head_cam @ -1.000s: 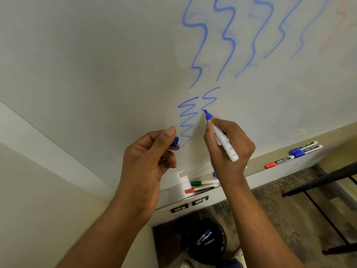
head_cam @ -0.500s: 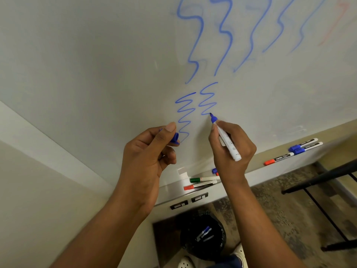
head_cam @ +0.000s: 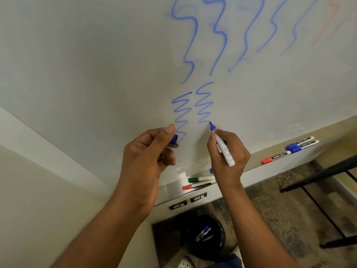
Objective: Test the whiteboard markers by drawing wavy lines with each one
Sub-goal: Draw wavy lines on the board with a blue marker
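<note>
My right hand [head_cam: 229, 151] grips a blue whiteboard marker [head_cam: 222, 145], its tip touching the whiteboard [head_cam: 96, 55] at the lower end of a fresh blue zigzag [head_cam: 203, 103]. My left hand [head_cam: 146, 157] pinches the marker's blue cap [head_cam: 174, 141] between thumb and fingers, beside an earlier blue zigzag [head_cam: 181, 115]. Larger blue wavy lines [head_cam: 218, 35] and a faint red one [head_cam: 326, 26] run across the board higher up.
On the board's tray [head_cam: 257, 171] lie a green marker [head_cam: 201, 179], a red marker [head_cam: 197, 185], another red marker [head_cam: 276, 157] and two blue markers [head_cam: 301, 145]. A black bin [head_cam: 201, 236] below holds discarded markers. A dark metal frame [head_cam: 318, 178] stands at right.
My right hand has drawn the second zigzag further downward, adding more turns. My left hand has kept hold of the cap. The view has shifted slightly.
</note>
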### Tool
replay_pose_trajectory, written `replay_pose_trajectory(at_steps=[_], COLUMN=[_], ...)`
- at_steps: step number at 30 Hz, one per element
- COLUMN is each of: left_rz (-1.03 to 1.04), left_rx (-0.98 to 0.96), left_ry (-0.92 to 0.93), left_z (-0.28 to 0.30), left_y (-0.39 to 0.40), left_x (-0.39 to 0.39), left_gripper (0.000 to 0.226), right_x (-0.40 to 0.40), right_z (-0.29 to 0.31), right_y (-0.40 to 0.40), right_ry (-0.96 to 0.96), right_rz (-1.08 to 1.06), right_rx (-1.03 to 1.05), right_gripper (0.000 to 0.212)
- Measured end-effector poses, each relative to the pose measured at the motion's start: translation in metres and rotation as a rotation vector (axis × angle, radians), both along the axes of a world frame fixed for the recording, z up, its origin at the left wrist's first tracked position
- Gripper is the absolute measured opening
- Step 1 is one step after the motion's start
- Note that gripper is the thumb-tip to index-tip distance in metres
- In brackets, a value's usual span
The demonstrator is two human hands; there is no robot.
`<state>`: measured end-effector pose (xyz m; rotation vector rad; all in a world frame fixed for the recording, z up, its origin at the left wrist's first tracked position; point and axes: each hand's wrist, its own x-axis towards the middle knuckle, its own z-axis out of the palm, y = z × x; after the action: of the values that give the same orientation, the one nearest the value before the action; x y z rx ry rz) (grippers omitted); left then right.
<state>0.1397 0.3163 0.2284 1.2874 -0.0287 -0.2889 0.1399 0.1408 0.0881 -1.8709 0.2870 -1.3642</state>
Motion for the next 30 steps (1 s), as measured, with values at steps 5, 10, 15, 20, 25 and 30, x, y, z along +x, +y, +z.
replay_pose_trajectory(at_steps=[5,10,15,20,25,30], left_rz=[0.0,-0.003,-0.009,-0.009,-0.014,-0.008], left_rx=[0.008,-0.005,-0.029,-0.054,-0.041,-0.018], left_ry=[0.004,0.01,0.007,-0.001,0.0,0.003], left_z=[-0.002,-0.002,0.002,0.007,0.006,0.005], left_y=[-0.001,-0.003,-0.004,-0.008,-0.015,-0.02], left_x=[0.0,-0.002,-0.001,0.0,0.0,0.001], left_gripper=[0.019,0.016,0.017,0.018,0.016,0.013], right_x=[-0.005,-0.012,-0.015,-0.004,0.011,0.012], right_z=[-0.012,-0.003,0.066,0.099,0.095,0.09], right_y=[0.02,0.021,-0.007,-0.033,-0.037,-0.036], right_ry=[0.06,0.143,-0.099,-0.195,-0.165,-0.163], right_rz=[0.143,0.162,-0.062,-0.027,-0.01,0.013], right_rx=[-0.086,-0.051,-0.029,0.063,0.037,-0.03], right_gripper=[0.005,0.003,0.003,0.009,0.011,0.009])
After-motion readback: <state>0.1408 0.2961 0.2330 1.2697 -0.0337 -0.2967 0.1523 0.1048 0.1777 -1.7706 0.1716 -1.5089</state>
